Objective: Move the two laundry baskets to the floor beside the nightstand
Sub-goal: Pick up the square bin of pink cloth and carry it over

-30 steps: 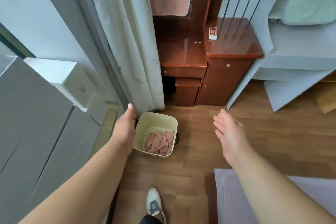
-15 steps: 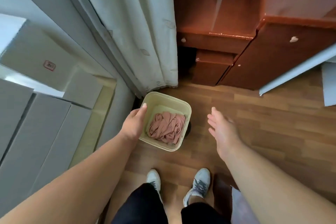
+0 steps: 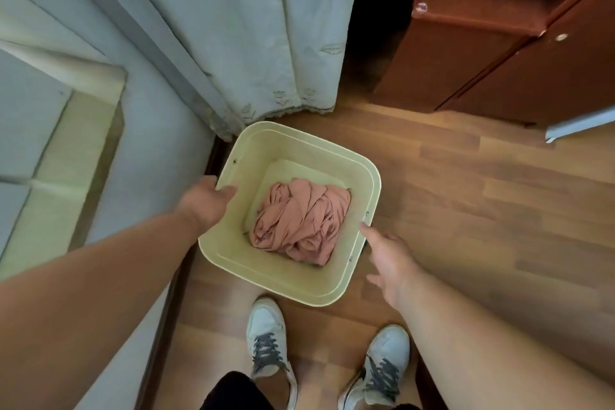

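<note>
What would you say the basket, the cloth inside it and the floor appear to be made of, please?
The basket looks like pale yellow moulded plastic, matt: smooth walls, rounded corners, a thin rolled rim. The cloth seems a soft pink woven or knit fabric, judging by its loose folds. The floor appears to be wood or wood-look laminate, with plank seams, grain and a slight sheen.

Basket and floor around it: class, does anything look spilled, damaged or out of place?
Nothing stands out. The basket sits upright on the wooden floor, its pink cloth bunched wholly inside, none over the rim. Left hand grips one rim; right hand reaches the other.
</note>
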Available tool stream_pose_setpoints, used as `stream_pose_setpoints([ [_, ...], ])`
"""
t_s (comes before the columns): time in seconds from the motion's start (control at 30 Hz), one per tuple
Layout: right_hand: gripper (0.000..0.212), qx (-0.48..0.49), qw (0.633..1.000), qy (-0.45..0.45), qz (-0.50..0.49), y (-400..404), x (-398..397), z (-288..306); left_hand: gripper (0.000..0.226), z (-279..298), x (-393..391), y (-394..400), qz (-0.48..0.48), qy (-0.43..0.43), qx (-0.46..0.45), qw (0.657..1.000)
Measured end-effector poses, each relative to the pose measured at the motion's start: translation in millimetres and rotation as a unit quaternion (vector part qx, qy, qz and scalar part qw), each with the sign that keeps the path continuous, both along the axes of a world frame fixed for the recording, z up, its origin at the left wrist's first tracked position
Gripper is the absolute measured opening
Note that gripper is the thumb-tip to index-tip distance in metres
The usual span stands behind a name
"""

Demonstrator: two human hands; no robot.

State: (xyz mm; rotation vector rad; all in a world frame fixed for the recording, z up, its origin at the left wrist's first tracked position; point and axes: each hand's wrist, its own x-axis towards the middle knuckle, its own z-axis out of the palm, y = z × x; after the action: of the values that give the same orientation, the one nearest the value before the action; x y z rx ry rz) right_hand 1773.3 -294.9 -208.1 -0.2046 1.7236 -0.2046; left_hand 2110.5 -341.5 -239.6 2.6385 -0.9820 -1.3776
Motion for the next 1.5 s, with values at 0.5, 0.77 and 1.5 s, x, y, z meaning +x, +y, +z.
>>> stream_pose_setpoints([
  [0.5,0.028,-0.119,0.964,0.144,0.190,-57.3,-46.3,84.5,0.041,145.5,-52.8,-14.6,-0.041,-0.114,-0.084,0.989],
  [0.77,0.030,-0.199,0.930,0.228,0.207,-111.5,-127.7,311.3,0.035,340.3,-133.1,-68.9,-0.112,-0.106,-0.097,0.983],
  [1.5,0.023,-0.323,0.828,0.459,0.007,2.3,-325.0,718.2,0.024,752.3,-342.0,-156.0,-0.398,0.073,-0.335,0.851],
])
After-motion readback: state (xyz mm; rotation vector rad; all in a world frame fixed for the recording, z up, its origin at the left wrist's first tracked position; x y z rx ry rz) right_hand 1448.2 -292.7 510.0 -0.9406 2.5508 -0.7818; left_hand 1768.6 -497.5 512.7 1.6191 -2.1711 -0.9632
